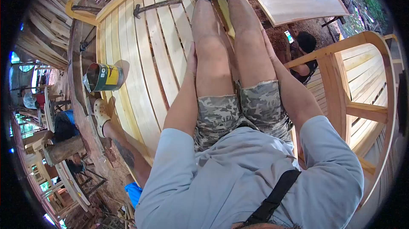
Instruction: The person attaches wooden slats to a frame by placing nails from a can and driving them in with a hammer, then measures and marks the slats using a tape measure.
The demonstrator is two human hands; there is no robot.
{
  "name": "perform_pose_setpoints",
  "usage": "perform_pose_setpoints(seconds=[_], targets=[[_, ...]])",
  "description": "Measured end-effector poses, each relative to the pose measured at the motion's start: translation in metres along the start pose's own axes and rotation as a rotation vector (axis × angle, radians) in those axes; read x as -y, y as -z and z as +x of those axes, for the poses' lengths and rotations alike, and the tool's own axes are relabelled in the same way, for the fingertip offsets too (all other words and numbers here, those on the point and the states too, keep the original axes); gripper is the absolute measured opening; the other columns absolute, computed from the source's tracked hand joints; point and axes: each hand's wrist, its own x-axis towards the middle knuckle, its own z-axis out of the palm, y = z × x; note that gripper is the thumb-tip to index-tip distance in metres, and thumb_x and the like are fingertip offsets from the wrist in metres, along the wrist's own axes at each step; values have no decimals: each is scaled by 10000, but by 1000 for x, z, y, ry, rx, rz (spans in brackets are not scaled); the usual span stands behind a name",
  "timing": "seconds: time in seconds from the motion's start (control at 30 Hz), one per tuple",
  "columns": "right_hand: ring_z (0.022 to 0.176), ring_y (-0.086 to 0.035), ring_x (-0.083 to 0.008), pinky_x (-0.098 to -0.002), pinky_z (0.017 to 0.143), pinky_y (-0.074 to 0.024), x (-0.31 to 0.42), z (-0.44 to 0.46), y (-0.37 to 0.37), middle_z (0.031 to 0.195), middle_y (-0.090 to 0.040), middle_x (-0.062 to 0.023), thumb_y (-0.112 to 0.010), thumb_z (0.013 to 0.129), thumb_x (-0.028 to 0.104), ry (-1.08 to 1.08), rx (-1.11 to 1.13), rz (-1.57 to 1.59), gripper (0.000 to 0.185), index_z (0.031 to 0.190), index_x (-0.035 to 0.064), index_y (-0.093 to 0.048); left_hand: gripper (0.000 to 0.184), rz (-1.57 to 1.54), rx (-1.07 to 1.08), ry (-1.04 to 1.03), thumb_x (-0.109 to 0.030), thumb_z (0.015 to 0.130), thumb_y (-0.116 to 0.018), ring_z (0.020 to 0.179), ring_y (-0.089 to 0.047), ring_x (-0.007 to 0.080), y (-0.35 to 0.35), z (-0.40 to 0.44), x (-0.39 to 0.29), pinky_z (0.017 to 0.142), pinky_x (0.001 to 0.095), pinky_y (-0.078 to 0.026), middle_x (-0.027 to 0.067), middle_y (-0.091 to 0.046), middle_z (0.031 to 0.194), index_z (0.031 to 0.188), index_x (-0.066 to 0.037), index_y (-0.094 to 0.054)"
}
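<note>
"What are the hands nearest to?"

"The person's left hand (192, 58) lies along the outer side of the left knee, and the right hand (267, 46) along the outer side of the right. Beneath the outstretched legs (213, 60) is a slatted wooden platform (142, 58); the closest loose thing is a hammer (159, 5)."

"How do those look?"

"The platform is pale, yellowish wood — long boards with narrow dark gaps. The hammer has a dark claw head and a slim, brownish handle."

"Which way do they point?"

"The boards run lengthwise away from the person, roughly along the legs. The hammer lies across several of them, up on the left beyond the left hand, its head toward the person's left and its handle end toward the shins."

"And the fingers?"

"Mostly hidden by the legs — I can't tell whether they're apart or together, or whether they touch the boards."
</note>
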Motion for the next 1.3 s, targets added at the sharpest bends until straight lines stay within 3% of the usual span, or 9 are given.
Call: perform_pose_setpoints(seconds=[0.57,0.77,0.87,0.97,1.03,1.1,1.17,1.23,1.3], targets=[[1172,-614,-225,-358,1029,-480,0,7,3,1354,-601,-126,-521,991,543,29,-26,13,658,1423,47,-505,868,-70,70,93,-746,927,-405,1275,-556,292,-15,-2,8,1125,403,-413,140,-544,1432,1485,-81,-428],[1162,-617,-221,-353,1035,-475,8,-3,-5,1341,-610,-121,-511,996,536,-29,49,-24,661,1430,38,-496,610,-5,80,41,-554,909,-490,1082,-537,236,-13,-24,-3,964,362,-404,101,-552,1223,1274,-65,-493],[1188,-604,-225,-342,1048,-466,7,12,12,1355,-602,-130,-498,1000,536,47,87,-57,664,1429,29,-495,482,112,21,-75,-458,901,-533,986,-527,208,0,-53,-26,884,342,-400,82,-556,1118,1169,-57,-525],[984,-656,-211,-361,905,-530,27,15,39,1165,-673,-104,-554,978,522,31,-58,-196,598,1313,28,-579,357,323,-132,-297,-361,892,-575,890,-517,180,26,-100,-79,804,321,-396,63,-561,1013,1064,-49,-558],[701,-587,-155,-344,635,-514,52,8,56,891,-634,-42,-643,939,468,-63,-325,-549,440,1107,62,-632,277,559,-279,-518,-297,886,-603,826,-511,161,46,-134,-127,750,307,-393,51,-563,944,994,-43,-579],[557,-449,-104,-296,483,-384,79,-10,30,718,-507,13,-701,906,402,172,-382,-443,312,945,106,-608,202,879,-448,-730,-233,880,-632,762,-504,143,61,-164,-180,697,294,-390,38,-566,874,924,-38,-601],[565,-470,-98,-269,466,-360,112,-16,8,716,-527,28,-687,918,372,228,-523,-521,250,896,134,-614,143,1113,-601,-857,-169,874,-660,698,-498,124,73,-189,-235,643,280,-387,25,-569,804,854,-32,-623],[574,-471,-91,-270,491,-371,149,4,14,718,-537,41,-680,921,371,234,-364,-567,229,859,159,-618,123,1089,-659,-880,-105,868,-688,633,-491,105,74,-205,-278,590,266,-384,12,-571,734,783,-27,-644],[578,-470,-83,-239,509,-388,185,7,-21,709,-540,48,-662,943,339,247,-241,-851,207,903,138,-634,177,921,-712,-877,-154,886,-724,646,-510,104,65,-206,-292,629,263,-439,22,-609,773,893,-4,-630]])
